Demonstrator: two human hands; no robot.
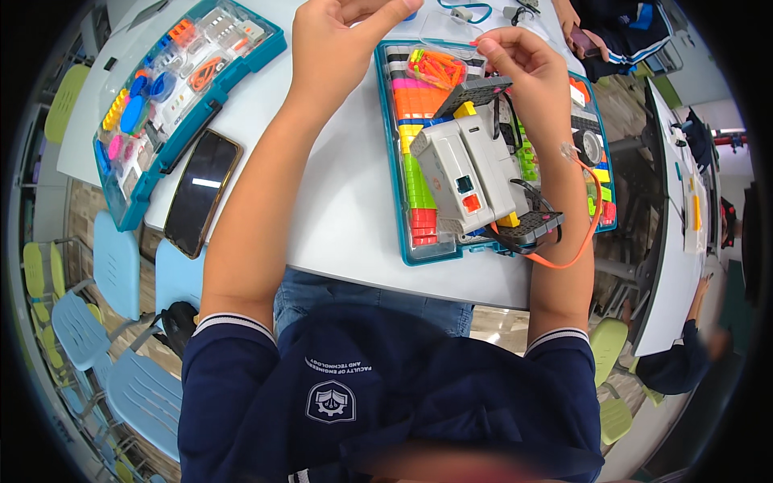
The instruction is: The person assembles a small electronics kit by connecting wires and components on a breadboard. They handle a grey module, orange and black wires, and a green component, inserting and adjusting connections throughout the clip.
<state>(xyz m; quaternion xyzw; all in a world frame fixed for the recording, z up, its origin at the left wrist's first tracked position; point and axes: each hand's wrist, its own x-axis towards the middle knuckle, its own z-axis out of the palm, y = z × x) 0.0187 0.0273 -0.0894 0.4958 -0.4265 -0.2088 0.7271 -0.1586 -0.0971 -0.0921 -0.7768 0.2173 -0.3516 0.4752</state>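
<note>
My left hand (336, 44) is raised over the far side of the table, its thumb and fingers drawn together. The upper edge cuts off the fingertips, so what they hold is hidden. My right hand (527, 68) is above the far part of a teal kit tray (392, 201), pinching a small red piece (473, 43) too small to identify. Below the right hand, a grey controller block assembly (455, 173) with dark plates and yellow connectors sits on the tray. A clear container of orange and yellow pegs (436, 69) lies beside it.
A second teal case (173, 133) with colourful parts stands at the left. Near the left table edge lies a phone (203, 193). An orange cable (592, 229) loops beside my right forearm. At the far right, another person's hands hold a phone (585, 42).
</note>
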